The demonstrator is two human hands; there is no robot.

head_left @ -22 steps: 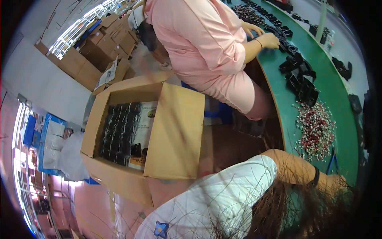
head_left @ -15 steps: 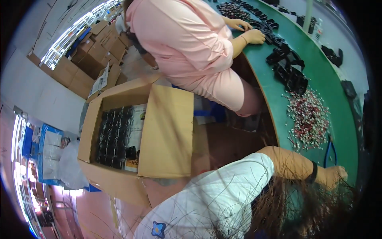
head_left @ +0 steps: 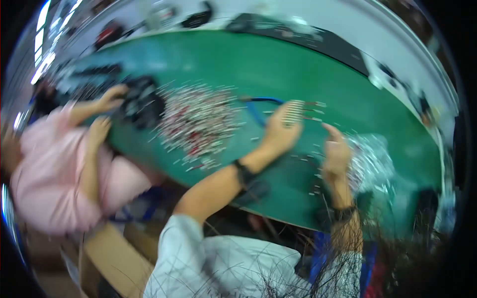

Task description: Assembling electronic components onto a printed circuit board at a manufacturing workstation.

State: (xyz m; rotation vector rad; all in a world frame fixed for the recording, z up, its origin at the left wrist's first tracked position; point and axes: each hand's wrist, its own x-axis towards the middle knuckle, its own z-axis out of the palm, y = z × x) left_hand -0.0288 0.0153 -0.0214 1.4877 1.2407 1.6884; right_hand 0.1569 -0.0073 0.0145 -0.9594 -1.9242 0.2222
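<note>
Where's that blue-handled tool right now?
In the head view, the blue-handled tool lies slightly above the picture's middle on the green table, just right of the pile of small parts and left of the clear plastic.

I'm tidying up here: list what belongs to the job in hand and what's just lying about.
Likely the job's:
small parts
clear bag, beside the right hand
blue tool, by the left hand

Seemingly just lying about:
black strip, far edge
cardboard, lower left
</note>
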